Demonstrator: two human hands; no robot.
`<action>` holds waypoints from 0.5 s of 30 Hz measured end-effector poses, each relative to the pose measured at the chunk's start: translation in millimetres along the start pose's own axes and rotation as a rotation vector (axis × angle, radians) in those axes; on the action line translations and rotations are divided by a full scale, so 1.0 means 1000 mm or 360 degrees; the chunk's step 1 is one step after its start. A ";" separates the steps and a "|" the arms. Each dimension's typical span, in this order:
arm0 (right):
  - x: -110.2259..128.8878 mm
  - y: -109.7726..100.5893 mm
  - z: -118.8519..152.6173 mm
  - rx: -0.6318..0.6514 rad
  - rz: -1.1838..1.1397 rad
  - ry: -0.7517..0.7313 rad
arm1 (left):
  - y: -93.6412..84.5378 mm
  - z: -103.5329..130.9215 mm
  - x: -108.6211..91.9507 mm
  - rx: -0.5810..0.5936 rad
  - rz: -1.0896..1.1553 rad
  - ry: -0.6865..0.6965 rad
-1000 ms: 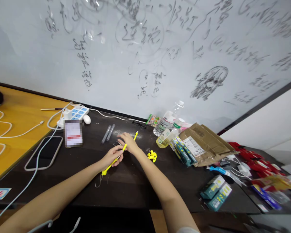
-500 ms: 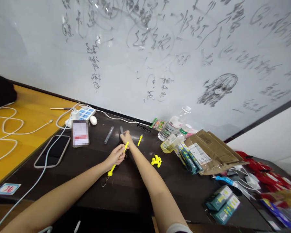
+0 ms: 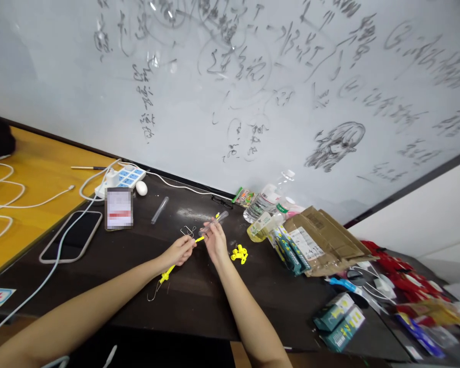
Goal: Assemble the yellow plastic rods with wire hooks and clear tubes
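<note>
My left hand [image 3: 181, 250] is closed around a thin yellow stick [image 3: 165, 276] with a wire loop at its lower end. The stick's upper tip pokes out toward my right hand [image 3: 216, 245]. Between the fingers of that hand is a clear tube [image 3: 221, 219], slanting up to the right. The tube's near end is close to the stick's tip; whether the tip is inside it I cannot tell. Bent thin wires [image 3: 188, 231] show just beyond my left fingers. Another clear tube [image 3: 160, 210] lies farther left. Small yellow pieces [image 3: 238, 254] are heaped right of my right hand.
On the left are a phone [image 3: 72, 237], a power strip [image 3: 128, 179] and white cables. Bottles [image 3: 261, 204], a cardboard package [image 3: 320, 240] and green boxes [image 3: 343, 322] stand to the right. A whiteboard [image 3: 191, 128] closes off the back of the dark table.
My right hand has lifted a clear tube off the table and brought it back to the right, by the yellow stick's tip. My left hand keeps its hold. The view has shifted slightly.
</note>
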State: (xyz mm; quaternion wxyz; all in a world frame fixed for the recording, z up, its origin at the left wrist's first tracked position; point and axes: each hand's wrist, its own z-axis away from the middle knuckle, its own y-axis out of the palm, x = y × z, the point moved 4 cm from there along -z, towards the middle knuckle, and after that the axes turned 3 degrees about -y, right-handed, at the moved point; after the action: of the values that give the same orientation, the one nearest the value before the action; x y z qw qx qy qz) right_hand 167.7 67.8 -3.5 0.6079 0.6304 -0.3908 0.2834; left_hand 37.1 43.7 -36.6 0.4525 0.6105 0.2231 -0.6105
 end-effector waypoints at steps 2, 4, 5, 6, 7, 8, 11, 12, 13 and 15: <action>0.006 -0.001 0.000 -0.0052 0.0011 -0.0113 | -0.001 0.000 -0.001 -0.0007 -0.0010 -0.0014; 0.009 0.000 0.002 -0.0001 0.0080 -0.0181 | -0.002 0.000 -0.002 -0.0021 -0.0007 -0.0016; 0.009 0.002 0.004 0.0058 0.0128 -0.0191 | -0.002 0.000 -0.002 -0.0024 -0.0004 -0.0015; 0.007 0.004 0.006 0.0131 0.0174 -0.0188 | -0.001 0.001 -0.003 -0.0023 -0.0004 -0.0013; 0.004 0.006 0.009 0.0205 0.0212 -0.0179 | 0.000 0.001 -0.003 -0.0027 -0.0005 -0.0011; 0.001 0.009 0.012 0.0272 0.0240 -0.0169 | 0.001 0.002 -0.003 -0.0030 -0.0009 -0.0013; -0.006 0.013 0.019 0.0383 0.0299 -0.0154 | 0.001 0.004 -0.004 -0.0097 -0.0018 -0.0043; -0.007 0.014 0.021 0.0389 0.0319 -0.0155 | 0.001 0.004 -0.004 -0.0126 -0.0007 -0.0049; -0.009 0.014 0.022 0.0388 0.0343 -0.0150 | 0.000 0.004 -0.005 -0.0140 0.0011 -0.0041; -0.012 0.016 0.024 0.0386 0.0390 -0.0125 | -0.002 0.004 -0.008 -0.0144 0.0055 0.0027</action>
State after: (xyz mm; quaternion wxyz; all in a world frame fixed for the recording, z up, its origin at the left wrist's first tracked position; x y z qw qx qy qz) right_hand 145.3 46.6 -7.6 0.4725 0.6575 -0.4511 0.3755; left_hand 32.0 43.6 -29.5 0.4881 0.5984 0.2439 -0.5867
